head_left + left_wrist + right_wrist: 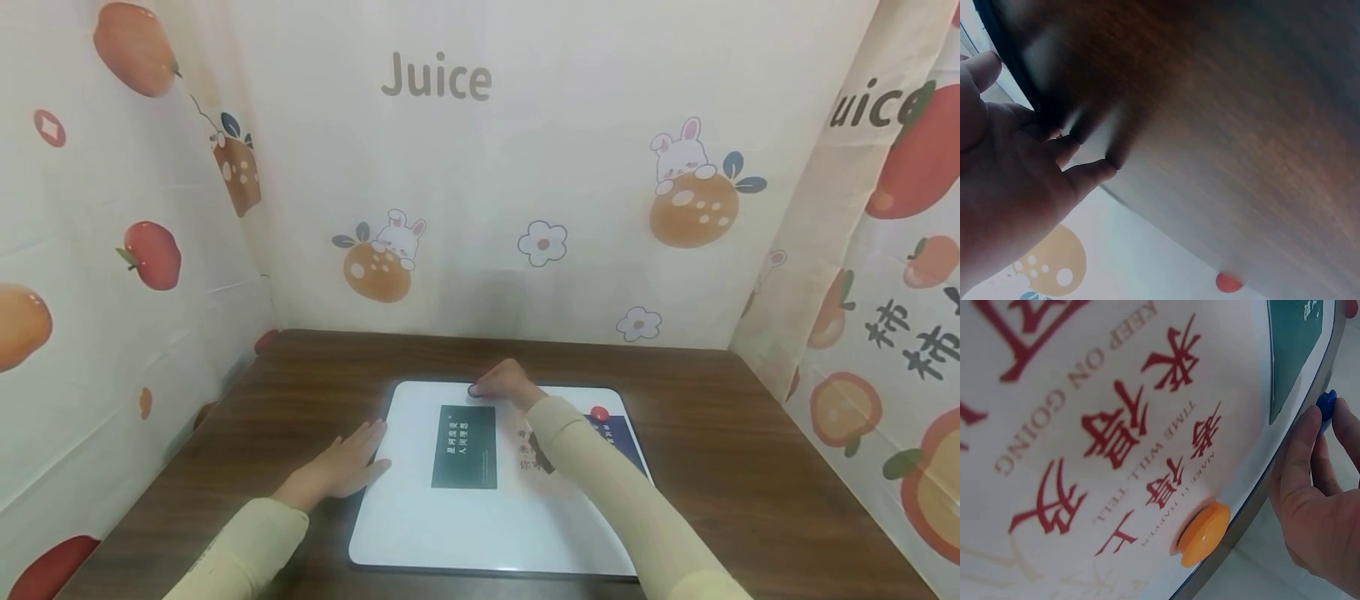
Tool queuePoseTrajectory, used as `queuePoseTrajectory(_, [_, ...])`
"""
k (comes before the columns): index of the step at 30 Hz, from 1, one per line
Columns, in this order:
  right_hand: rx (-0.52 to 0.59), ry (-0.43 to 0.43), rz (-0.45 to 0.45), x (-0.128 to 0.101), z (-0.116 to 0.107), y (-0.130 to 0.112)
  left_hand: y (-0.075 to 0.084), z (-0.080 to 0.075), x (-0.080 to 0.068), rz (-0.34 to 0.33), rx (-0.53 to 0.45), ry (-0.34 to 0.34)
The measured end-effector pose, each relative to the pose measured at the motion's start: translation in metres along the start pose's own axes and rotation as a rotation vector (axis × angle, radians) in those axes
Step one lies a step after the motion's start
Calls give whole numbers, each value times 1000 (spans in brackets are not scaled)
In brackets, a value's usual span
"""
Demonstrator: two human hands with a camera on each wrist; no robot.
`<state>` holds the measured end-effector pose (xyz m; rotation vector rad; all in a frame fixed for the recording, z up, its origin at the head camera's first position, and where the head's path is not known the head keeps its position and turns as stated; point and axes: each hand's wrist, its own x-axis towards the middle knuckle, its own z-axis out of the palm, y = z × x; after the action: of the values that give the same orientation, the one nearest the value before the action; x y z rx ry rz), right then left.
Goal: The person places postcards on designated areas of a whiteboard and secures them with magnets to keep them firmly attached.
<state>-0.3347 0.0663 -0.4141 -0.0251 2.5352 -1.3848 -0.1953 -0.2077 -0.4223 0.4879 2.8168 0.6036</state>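
A whiteboard [420,525] lies on the brown table. My right hand [510,383] pinches a round blue magnet [1326,403] between thumb and fingers at the board's far edge, just beyond a green card [465,462]. Right of that card is a pale card with red characters [1116,425], partly covered by my right sleeve in the head view. An orange magnet [1207,534] sits at that card's edge. Against the board's left edge, my left hand [341,462] rests with its fingers extended; in the left wrist view the fingertips [1110,164] reach the table surface.
A dark blue card [622,433] with a red magnet [599,413] at its top lies on the board's right side, partly behind my right forearm. Fruit-printed cloth [480,167] hangs behind the table and along both sides.
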Motion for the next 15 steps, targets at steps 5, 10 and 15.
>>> queuePoseTrajectory(5, [-4,-26,-15,-4,4,-2,-1,1,0,-3,-1,5])
queuePoseTrajectory(10, [-32,-41,-14,-2,8,-1,-3,4,1,-5,1,9])
queuePoseTrajectory(15, [-65,-55,-12,-1,10,-1,-2,3,0,-4,-1,11])
